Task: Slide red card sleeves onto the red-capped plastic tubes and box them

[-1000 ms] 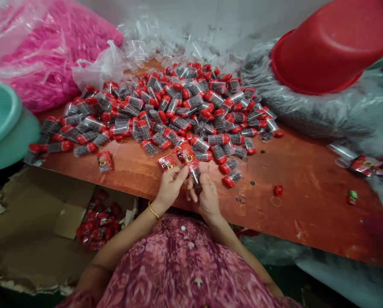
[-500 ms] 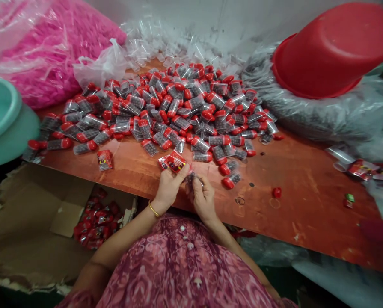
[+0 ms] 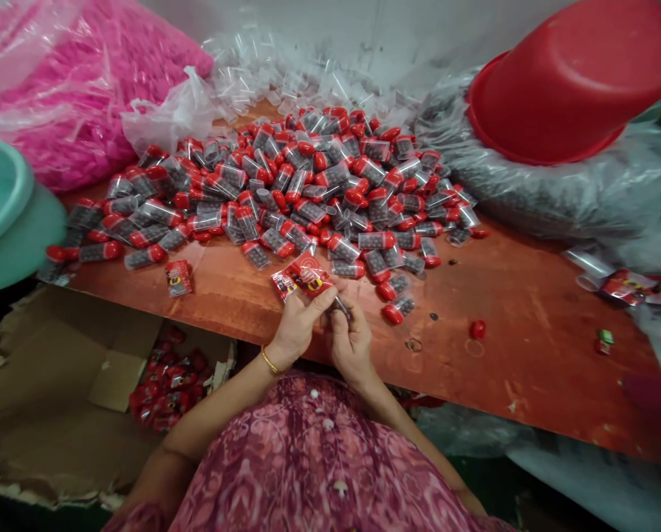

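Observation:
My left hand [image 3: 301, 325] is closed on red printed packets [image 3: 309, 273], pinched between thumb and fingers above the table's front edge. Close beside it, my right hand [image 3: 351, 340] is closed round a clear tube [image 3: 341, 307] of dark beads, its end touching the packets. The fingers hide most of this tube. In front of both hands lies a big heap of clear tubes [image 3: 330, 177] with red caps and dark beads inside. A single red packet [image 3: 179, 278] lies on the table to the left.
On the table [image 3: 507, 369] are a loose red cap [image 3: 478, 329] and a rubber band [image 3: 413, 345]. A red bucket [image 3: 563, 89] sits tipped on a bag at right. At left are a pink-filled bag [image 3: 97, 96], a green basin [image 3: 25, 222] and a cardboard box [image 3: 47, 384] holding red pieces.
The packets in my left hand have turned a little and show more of their printed face. The tube in my right hand has tilted against them. The view has shifted slightly.

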Action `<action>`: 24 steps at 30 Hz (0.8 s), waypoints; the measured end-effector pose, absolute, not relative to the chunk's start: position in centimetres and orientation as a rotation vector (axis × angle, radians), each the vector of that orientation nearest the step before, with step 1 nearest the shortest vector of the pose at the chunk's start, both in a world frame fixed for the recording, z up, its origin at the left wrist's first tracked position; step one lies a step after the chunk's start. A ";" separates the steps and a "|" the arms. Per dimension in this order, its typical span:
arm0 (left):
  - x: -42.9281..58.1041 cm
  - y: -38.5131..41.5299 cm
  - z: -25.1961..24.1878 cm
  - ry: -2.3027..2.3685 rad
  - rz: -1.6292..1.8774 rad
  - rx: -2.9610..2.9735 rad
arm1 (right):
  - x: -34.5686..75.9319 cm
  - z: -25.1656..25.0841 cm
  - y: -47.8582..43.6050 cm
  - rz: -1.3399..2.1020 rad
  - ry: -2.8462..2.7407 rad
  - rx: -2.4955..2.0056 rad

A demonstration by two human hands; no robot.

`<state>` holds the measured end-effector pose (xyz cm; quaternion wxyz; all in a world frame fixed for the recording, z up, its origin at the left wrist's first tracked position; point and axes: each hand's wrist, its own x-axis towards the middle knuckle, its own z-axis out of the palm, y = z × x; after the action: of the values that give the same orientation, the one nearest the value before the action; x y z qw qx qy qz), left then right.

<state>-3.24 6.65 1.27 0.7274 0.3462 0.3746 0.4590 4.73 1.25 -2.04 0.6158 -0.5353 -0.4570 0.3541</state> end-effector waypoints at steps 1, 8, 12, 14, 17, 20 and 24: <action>-3.2 6.7 1.2 0.829 1.002 0.757 | 4.8 -2.2 1.3 0.772 -1.079 -1.253; -3.4 7.6 1.3 0.914 0.775 0.985 | 5.0 -2.9 1.3 1.067 -0.936 -1.143; -3.0 7.5 0.6 0.877 0.576 1.050 | 5.0 -3.6 1.5 1.175 -0.816 -1.135; -2.6 7.3 -0.2 0.880 0.682 1.104 | 5.6 -4.0 1.5 1.041 -0.864 -1.239; -2.5 7.2 -1.7 0.902 0.898 1.260 | 7.7 -4.4 1.6 0.839 -1.119 -1.405; -2.9 7.5 -2.7 0.860 0.849 1.468 | 10.3 -4.0 1.9 0.648 -1.307 -1.524; -3.0 7.8 -3.7 0.763 0.793 1.685 | 12.6 -3.2 2.8 0.678 -1.473 -1.400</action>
<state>-2.98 7.79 -3.72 0.5352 0.7072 0.3203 0.3329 12.60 2.76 -3.17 0.4790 -0.5737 -0.6036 0.2777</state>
